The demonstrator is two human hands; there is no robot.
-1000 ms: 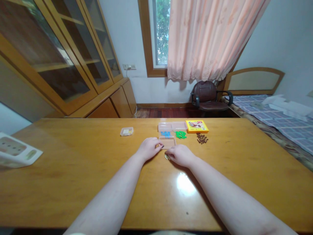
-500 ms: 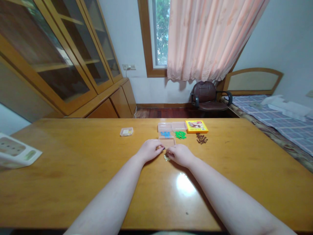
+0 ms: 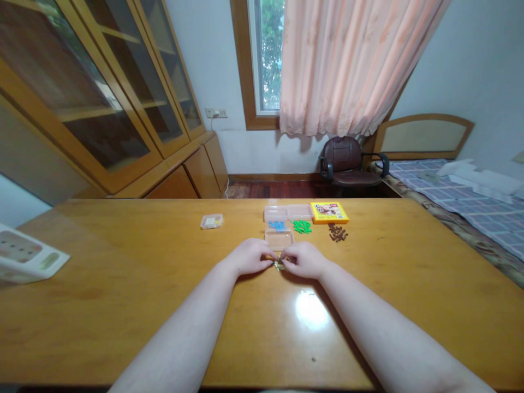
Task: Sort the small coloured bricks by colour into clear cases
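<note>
My left hand [image 3: 252, 256] and my right hand [image 3: 302, 260] face each other over a small pile of pale, cream-coloured pieces [image 3: 279, 266] on the table. Fingertips of both hands are pinched together at the pile; whatever lies between them is too small to make out. Just beyond my hands lies a shallow clear plastic tray [image 3: 280, 232]. Behind it are a heap of small blue pieces [image 3: 277, 225] and a heap of green pieces [image 3: 302, 226]. Farther right is a heap of brown pieces [image 3: 338, 233].
Two clear plastic trays [image 3: 287, 213] sit side by side near the far edge, beside a yellow box [image 3: 329, 213]. A small clear case [image 3: 212, 221] is off to the left. A white plastic object [image 3: 30, 254] stands at the left of the wooden table [image 3: 143, 289].
My left hand has moved slightly nearer to me, down to the cream pieces. My right hand has shifted only a little, and the two hands' fingertips now both meet the pile.
</note>
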